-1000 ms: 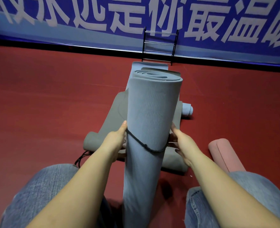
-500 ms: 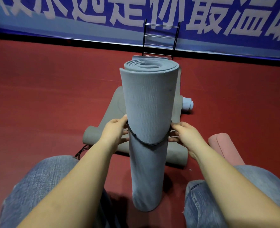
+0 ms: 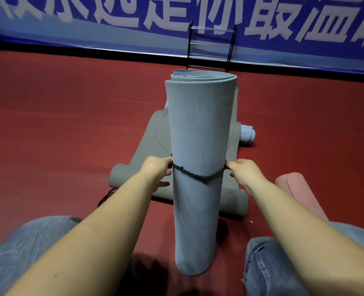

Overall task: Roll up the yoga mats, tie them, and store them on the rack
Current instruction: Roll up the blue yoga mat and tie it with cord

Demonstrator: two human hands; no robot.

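Now we work left to right. At nine o'clock of the roll, our left hand (image 3: 158, 170) pinches the dark cord (image 3: 198, 175) against the mat's side, its lower fingers loosely spread. The blue yoga mat (image 3: 198, 146) stands rolled and upright on the red floor (image 3: 59, 124) between our knees, at the centre of our view, with the cord looped around its middle. At three o'clock our right hand (image 3: 244, 170) pinches the cord's other side, fingers curled. We judge the foam light, soft and springy, grippy rather than slick; it wants to unroll, so the best hold is around the middle, near the cord. At twelve o'clock, well apart, stands the black rack (image 3: 211, 50). A pink rolled mat (image 3: 296, 191) lies at four o'clock.
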